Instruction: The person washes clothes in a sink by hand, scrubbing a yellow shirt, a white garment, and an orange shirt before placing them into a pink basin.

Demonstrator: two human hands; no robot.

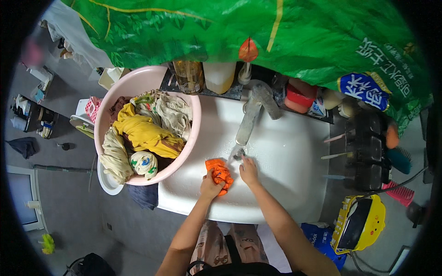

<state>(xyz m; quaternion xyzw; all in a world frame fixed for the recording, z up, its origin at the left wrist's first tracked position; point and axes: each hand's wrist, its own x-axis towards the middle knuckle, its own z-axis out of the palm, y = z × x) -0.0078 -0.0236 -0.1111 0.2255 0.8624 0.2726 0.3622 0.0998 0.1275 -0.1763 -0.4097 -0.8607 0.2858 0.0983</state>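
My left hand is closed around a bunched, wet-looking orange cloth in the white sink basin. To its right, my right hand reaches with outstretched fingers to the drain and holds no cloth. The grey metal faucet points down over the drain, and water runs from it between my hands. Against the basin's left side rests a pink tub of twisted laundry, with a yellow garment on top and pale, patterned pieces around it.
A green plastic sheet hangs across the far side. Bottles and a red container line the dark ledge behind the faucet. At right are a black toothbrush holder, a pink comb and a yellow basket.
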